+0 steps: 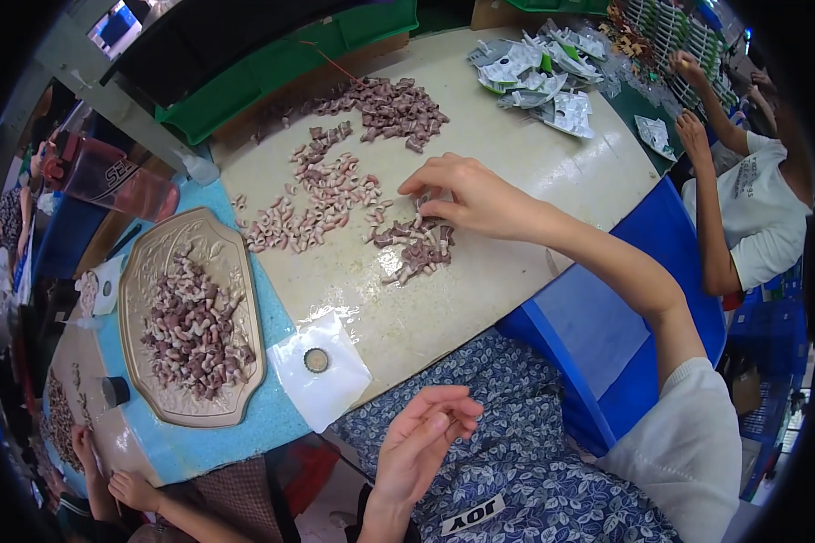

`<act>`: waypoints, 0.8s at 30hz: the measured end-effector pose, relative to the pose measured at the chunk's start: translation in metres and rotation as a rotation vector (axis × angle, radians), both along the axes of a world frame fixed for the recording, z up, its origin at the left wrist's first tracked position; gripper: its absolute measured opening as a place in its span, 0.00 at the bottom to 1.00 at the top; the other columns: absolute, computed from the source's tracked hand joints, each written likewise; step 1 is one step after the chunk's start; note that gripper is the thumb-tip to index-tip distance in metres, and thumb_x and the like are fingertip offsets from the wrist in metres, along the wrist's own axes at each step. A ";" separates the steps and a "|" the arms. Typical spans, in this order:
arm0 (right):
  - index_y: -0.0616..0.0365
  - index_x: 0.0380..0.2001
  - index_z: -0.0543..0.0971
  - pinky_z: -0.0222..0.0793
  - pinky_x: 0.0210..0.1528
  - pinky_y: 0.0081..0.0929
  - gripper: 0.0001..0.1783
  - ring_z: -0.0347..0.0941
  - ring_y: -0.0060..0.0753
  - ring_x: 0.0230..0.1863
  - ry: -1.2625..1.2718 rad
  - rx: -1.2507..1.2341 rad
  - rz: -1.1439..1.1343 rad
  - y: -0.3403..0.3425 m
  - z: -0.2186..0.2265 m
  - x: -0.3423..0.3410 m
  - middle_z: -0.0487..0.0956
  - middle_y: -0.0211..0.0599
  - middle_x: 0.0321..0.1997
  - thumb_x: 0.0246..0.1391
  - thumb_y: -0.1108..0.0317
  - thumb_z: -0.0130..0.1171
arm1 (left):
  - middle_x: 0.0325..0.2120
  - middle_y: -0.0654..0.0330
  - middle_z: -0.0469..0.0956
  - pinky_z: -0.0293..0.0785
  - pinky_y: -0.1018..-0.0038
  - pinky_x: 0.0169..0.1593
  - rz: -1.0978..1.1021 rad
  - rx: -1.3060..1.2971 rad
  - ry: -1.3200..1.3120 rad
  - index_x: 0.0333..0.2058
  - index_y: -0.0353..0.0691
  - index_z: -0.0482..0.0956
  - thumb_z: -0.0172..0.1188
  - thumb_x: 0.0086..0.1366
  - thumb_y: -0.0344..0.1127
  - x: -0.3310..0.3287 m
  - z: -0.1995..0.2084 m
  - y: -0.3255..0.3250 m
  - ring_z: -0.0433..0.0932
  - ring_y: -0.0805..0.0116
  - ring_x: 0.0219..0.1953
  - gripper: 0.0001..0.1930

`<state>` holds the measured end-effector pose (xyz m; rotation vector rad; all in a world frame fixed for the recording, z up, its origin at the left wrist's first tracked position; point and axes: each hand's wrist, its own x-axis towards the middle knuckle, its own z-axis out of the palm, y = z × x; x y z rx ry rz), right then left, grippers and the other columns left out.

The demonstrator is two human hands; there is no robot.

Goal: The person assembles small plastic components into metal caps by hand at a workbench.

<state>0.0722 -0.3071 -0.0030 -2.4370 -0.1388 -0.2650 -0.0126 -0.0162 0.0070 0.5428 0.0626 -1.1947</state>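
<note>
So: right hand (466, 195) reaching over the pale round surface (516, 172), grip pinched shut on small brown-and-pink plastic pieces (415, 244), heaped for easy picking. Left hand (421, 443) over lap, fingers loosely open, empty.

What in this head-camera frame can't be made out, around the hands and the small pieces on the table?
- Right hand: its fingertips curl over the small brown-and-pink pieces, so whether its grip holds one is hidden.
- Left hand: pinched fingers; anything between them is too small to tell.
- Embossed tan oval tray: individual pieces in the heap blur together.
- Pile of white packets: fisheye bending near the top rim smears detail.
</note>
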 end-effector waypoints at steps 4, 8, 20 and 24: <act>0.63 0.38 0.78 0.70 0.38 0.27 0.10 0.74 0.29 0.35 0.243 0.121 0.102 -0.006 0.014 0.013 0.77 0.37 0.35 0.50 0.74 0.59 | 0.45 0.52 0.75 0.66 0.74 0.49 0.026 0.053 -0.032 0.53 0.33 0.67 0.47 0.67 0.32 0.013 0.007 -0.003 0.72 0.69 0.44 0.17; 0.67 0.36 0.78 0.70 0.35 0.20 0.09 0.75 0.23 0.32 0.408 0.555 -0.060 -0.015 0.023 -0.001 0.78 0.35 0.31 0.51 0.75 0.60 | 0.42 0.58 0.78 0.69 0.79 0.43 -0.042 0.467 -0.527 0.48 0.34 0.72 0.54 0.64 0.28 0.057 0.038 -0.013 0.73 0.76 0.39 0.14; 0.67 0.38 0.76 0.70 0.27 0.16 0.10 0.73 0.18 0.27 0.213 1.030 -0.230 0.007 0.031 -0.032 0.77 0.34 0.29 0.54 0.72 0.59 | 0.30 0.49 0.74 0.73 0.64 0.34 0.174 0.997 -1.772 0.34 0.32 0.76 0.57 0.54 0.20 0.198 0.001 -0.087 0.77 0.54 0.29 0.07; 0.66 0.38 0.76 0.68 0.28 0.15 0.10 0.72 0.17 0.27 0.226 1.029 -0.257 0.000 0.029 -0.031 0.77 0.33 0.29 0.55 0.71 0.59 | 0.32 0.48 0.74 0.72 0.61 0.37 0.126 1.011 -1.858 0.33 0.32 0.76 0.58 0.53 0.20 0.214 -0.008 -0.091 0.76 0.50 0.31 0.07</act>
